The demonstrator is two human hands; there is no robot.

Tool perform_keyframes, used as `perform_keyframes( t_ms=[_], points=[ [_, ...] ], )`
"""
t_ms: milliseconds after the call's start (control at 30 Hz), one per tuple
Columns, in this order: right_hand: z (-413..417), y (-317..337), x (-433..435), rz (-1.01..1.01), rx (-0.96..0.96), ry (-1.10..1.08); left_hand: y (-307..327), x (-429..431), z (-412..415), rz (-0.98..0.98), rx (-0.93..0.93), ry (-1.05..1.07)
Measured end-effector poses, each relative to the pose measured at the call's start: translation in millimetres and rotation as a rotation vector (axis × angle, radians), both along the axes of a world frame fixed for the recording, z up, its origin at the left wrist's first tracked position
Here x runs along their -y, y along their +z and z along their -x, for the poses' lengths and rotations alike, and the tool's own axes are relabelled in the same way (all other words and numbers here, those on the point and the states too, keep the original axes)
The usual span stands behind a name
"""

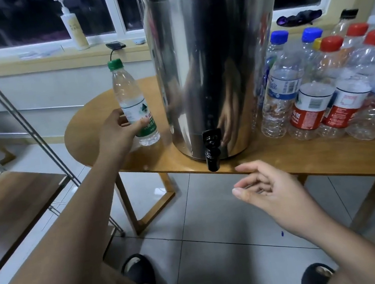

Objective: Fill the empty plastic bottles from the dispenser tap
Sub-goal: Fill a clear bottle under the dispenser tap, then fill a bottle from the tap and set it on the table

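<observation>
The steel dispenser point(214, 65) stands near the front edge of the wooden surface point(88, 131). Its top is cut off by the frame. Its black tap point(211, 150) juts out at 6 o'clock, with the spout hanging past the edge.

At 9 o'clock from the dispenser a green-capped bottle point(135, 101) rests on the surface, leaning slightly to the left. The left hand point(117, 130) wraps its lower half, thumb across the label. The fingers on the far side are mostly hidden. How much water the bottle holds is hard to make out through the clear plastic.

The right hand point(267, 186) hovers at 5 o'clock from the tap, below the surface edge, fingers loosely spread and holding nothing.

At 3 o'clock from the dispenser crowd the capped bottles point(319, 89), with red, blue and yellow caps. The rightmost ones are cut off by the frame, and the back rows are partly covered by the front ones.
</observation>
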State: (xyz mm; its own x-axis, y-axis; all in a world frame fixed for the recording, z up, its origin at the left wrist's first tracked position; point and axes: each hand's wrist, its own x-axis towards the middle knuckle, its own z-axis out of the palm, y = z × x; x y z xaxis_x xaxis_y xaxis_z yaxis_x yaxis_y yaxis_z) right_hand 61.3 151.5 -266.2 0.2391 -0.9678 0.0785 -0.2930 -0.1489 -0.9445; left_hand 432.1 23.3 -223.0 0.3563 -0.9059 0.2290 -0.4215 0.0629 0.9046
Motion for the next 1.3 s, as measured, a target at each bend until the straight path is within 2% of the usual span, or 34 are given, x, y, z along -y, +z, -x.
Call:
perform_keyframes(
  t_ms=[167, 367, 467, 667, 900, 1133, 1300],
  points=[
    [4.7, -3.3, 4.9, -0.010, 0.006, -0.024, -5.9, 36.1, -12.4, -0.032, 0.082, -0.001],
    [8.8, -5.0, 11.7, -0.004, 0.017, -0.065, -4.2, 38.7, -4.8, -0.024, 0.061, -0.031],
    [10.0, -4.2, 13.4, 0.008, 0.020, -0.074, -2.9, 29.5, -9.7, -0.020, 0.015, -0.030],
    [16.9, 3.5, 18.6, 0.071, 0.037, -0.124, -1.1, -8.5, -5.2, 0.000, 0.041, 0.035],
    [44.5, 16.6, 33.3, 0.154, 0.098, -0.252, 2.0, -58.0, 26.8, 0.007, -0.102, -0.138],
    [93.6, 23.8, 45.9, 0.206, 0.124, -0.438, -18.3, -104.3, 68.6, -0.126, 0.109, -0.316],
    [139.8, 17.7, 62.9, 0.264, 0.172, -0.708, -37.4, -119.3, 101.1, -0.197, 0.253, -0.429]
  ],
)
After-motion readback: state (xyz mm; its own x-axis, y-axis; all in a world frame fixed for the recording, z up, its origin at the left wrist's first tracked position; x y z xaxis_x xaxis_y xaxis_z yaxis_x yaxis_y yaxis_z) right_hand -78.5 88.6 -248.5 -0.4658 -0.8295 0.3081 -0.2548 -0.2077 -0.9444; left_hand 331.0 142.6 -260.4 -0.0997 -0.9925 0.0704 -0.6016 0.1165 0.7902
